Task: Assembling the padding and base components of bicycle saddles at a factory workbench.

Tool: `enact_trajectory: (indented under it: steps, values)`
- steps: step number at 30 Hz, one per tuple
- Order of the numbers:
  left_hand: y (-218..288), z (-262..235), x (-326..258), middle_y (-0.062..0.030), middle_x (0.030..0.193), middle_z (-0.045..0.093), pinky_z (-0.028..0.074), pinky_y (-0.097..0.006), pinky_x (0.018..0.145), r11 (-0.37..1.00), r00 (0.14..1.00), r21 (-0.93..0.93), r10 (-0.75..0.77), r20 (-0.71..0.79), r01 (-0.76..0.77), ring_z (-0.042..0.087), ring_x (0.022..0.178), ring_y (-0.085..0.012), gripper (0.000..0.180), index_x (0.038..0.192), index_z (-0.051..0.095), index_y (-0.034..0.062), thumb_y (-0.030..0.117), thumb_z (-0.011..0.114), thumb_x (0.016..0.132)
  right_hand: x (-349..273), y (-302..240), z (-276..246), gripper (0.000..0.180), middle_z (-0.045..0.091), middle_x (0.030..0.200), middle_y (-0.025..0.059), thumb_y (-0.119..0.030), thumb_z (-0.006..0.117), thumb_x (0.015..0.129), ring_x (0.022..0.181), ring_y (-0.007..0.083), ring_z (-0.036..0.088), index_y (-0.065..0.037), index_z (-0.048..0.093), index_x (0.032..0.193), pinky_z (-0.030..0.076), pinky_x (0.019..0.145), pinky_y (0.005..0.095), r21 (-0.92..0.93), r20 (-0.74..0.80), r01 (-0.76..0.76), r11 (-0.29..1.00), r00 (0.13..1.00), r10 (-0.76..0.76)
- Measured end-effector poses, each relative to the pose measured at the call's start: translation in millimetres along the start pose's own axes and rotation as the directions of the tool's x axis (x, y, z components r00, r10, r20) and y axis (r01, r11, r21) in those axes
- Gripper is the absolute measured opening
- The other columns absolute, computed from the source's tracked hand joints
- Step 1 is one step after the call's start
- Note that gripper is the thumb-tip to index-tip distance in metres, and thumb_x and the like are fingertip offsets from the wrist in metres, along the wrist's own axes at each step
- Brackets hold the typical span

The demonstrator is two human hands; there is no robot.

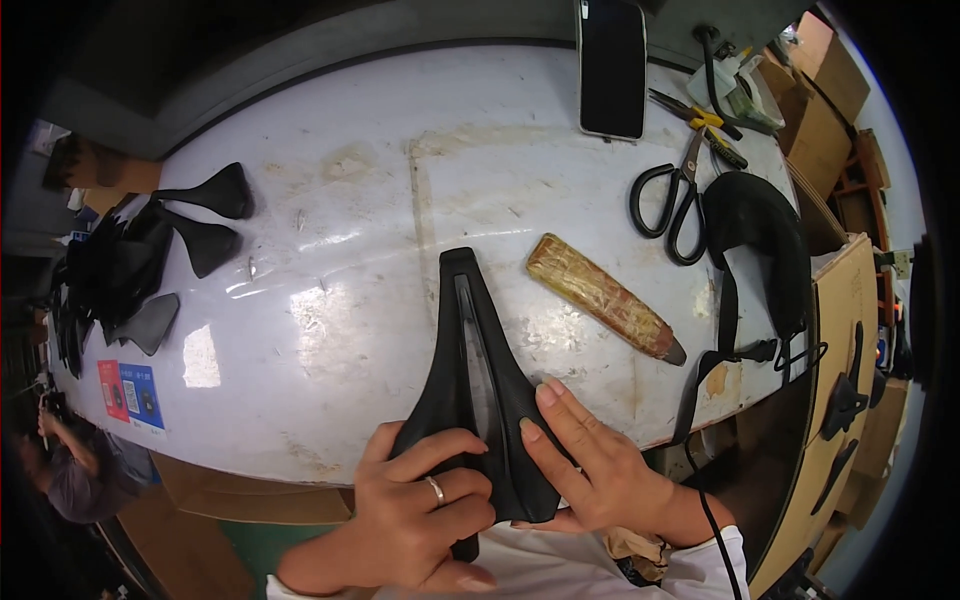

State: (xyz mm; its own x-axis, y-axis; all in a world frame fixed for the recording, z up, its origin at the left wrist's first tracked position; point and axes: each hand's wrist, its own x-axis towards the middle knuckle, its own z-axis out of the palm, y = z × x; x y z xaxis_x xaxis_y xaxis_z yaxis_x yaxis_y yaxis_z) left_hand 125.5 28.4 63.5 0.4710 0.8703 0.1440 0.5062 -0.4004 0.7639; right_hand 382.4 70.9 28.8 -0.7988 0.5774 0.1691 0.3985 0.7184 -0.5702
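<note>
Left hand (425, 505), bare with one silver ring, grips one black, long-nosed, saddle-shaped piece (508, 405) by its left rear edge, fingers bent. Right hand (590, 455), bare, holds the same piece from the right, its fingers nearly straight and laid on the upper surface. Piece sits at the near table edge, nose pointing away from the person, one lengthwise slot down its middle.

Survey from left: one seated person (88, 465) is visible beyond the table. A heap of black flared pieces (115, 265) lies at the left end; three stand out singly, the remainder cannot be counted. Two printed cards, one red (112, 390) and one blue (142, 396), lie side by side on the stained white glossy table (340, 400). Right of centre: one tape-wrapped, yellow-brown tapered bar (600, 298) with a dark tip; one dark-screened smartphone (612, 75); one pair of black-handled scissors (675, 205); one black, curved, strapped pad (768, 215).
</note>
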Motion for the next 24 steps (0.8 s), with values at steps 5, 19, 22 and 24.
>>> enact_trajectory:
  steps: [5,19,22,24]
  values:
    - [6,-3,11,0.0038,0.094,0.069,0.038,-0.038,0.072,0.998,0.999,-0.056,-0.007,0.05,0.01,0.065,0.111,-0.0262,0.023,0.073,0.066,0.0158,0.027,0.086,0.068,1,1,2,0.084,0.047,0.144,0.0411,-0.051,0.076,0.086,0.132,0.0533,0.054,0.011,0.054,0.138,0.056,0.1,0.0465,0.0,0.0,0.016,1.0,1.0,-0.016]
    - [-6,-20,6,0.0081,0.11,0.069,0.037,-0.042,0.07,0.982,0.966,-0.173,0.11,0.234,-0.07,0.053,0.13,-0.0286,0.021,0.09,0.077,0.0284,0.04,0.084,0.073,1,4,1,0.079,0.046,0.145,0.0399,-0.051,0.074,0.088,0.133,0.052,0.054,0.009,0.057,0.136,0.059,0.095,0.0441,0.033,-0.017,0.012,0.999,1.0,-0.012]
    - [-5,-17,4,0.0094,0.11,0.069,0.036,-0.043,0.069,0.984,0.961,-0.146,0.133,0.241,-0.1,0.053,0.129,-0.0274,0.007,0.083,0.077,0.0344,0.036,0.081,0.077,1,4,2,0.079,0.047,0.145,0.0396,-0.052,0.073,0.088,0.133,0.0511,0.054,0.009,0.058,0.136,0.059,0.093,0.0432,0.025,-0.027,0.02,0.999,0.999,-0.019]
    - [-8,-15,4,0.0073,0.109,0.069,0.036,-0.042,0.07,0.986,0.957,-0.113,0.149,0.25,-0.124,0.053,0.128,-0.0267,0.017,0.089,0.079,0.0325,0.038,0.083,0.074,1,5,3,0.078,0.047,0.145,0.0394,-0.052,0.073,0.088,0.133,0.0507,0.054,0.008,0.058,0.136,0.06,0.092,0.0428,0.023,-0.031,0.023,0.999,0.999,-0.022]
